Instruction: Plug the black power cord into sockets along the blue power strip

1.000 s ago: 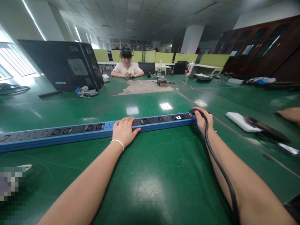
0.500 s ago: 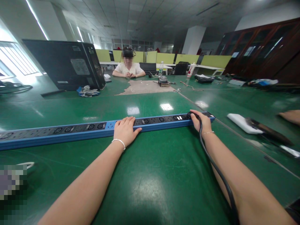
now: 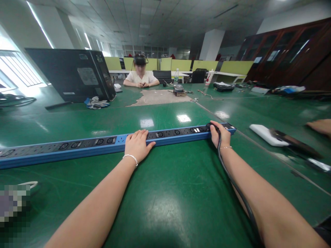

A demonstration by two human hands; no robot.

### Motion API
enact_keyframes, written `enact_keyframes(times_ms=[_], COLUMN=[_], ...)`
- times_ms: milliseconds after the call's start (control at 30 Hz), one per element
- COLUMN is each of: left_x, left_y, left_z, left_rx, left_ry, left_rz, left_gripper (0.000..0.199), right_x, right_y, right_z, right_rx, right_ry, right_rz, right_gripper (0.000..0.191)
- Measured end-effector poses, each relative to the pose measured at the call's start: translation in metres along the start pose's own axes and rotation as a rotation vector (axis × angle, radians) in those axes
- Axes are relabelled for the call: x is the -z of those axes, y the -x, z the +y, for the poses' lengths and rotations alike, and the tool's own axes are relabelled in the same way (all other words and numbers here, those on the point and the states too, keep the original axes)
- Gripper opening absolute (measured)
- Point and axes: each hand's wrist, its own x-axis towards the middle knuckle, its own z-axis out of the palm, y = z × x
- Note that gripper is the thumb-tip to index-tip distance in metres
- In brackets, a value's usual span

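A long blue power strip (image 3: pixel 178 138) with a row of black sockets lies across the green table, running from the left edge to right of centre. My left hand (image 3: pixel 136 143) grips it near the middle, fingers over the top and thumb along the near side. Close to the strip's right end, my right hand (image 3: pixel 219 133) is closed on a black plug (image 3: pixel 210 127), which sits against the socket face. Whether its pins are fully in the socket is hidden. From the plug a black cable (image 3: pixel 234 179) runs down along my right forearm.
A black computer case (image 3: pixel 69 74) stands at the back left, with work gloves (image 3: pixel 96 103) beside it. Another person (image 3: pixel 141 77) sits across the table (image 3: pixel 160 206). To the right lie a white object (image 3: pixel 267 135) and a dark one (image 3: pixel 297 143).
The view has shifted very slightly. Both hands, the plug and the power strip keep nearly the same places relative to each other.
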Motion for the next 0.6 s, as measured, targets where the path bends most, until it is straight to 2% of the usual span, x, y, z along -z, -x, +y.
enact_keyframes(times_ms=[100, 133, 200, 267, 400, 600], left_x=[0.000, 0.000, 0.001, 0.001, 0.001, 0.001], left_y=[0.000, 0.000, -0.001, -0.001, 0.000, 0.000], left_z=[0.000, 0.000, 0.001, 0.001, 0.001, 0.001], left_rx=[-0.005, -0.004, 0.000, 0.002, 0.000, -0.001], left_ry=[0.001, 0.002, 0.008, 0.015, 0.025, 0.035], left_rz=[0.012, 0.012, 0.007, 0.001, 0.000, 0.007], left_gripper=[0.056, 0.056, 0.056, 0.055, 0.056, 0.056], right_x=[-0.002, -0.004, -0.010, -0.018, -0.029, -0.031], right_y=[-0.003, -0.001, 0.005, 0.013, 0.025, 0.027], right_z=[-0.018, -0.027, -0.046, -0.062, -0.077, -0.086], right_rx=[0.000, 0.017, 0.061, 0.096, 0.125, 0.153], right_ry=[-0.133, -0.163, -0.184, -0.183, -0.145, -0.059], right_rz=[0.162, 0.125, -0.063, -0.186, -0.258, -0.287], right_gripper=[0.041, 0.040, 0.037, 0.036, 0.035, 0.033])
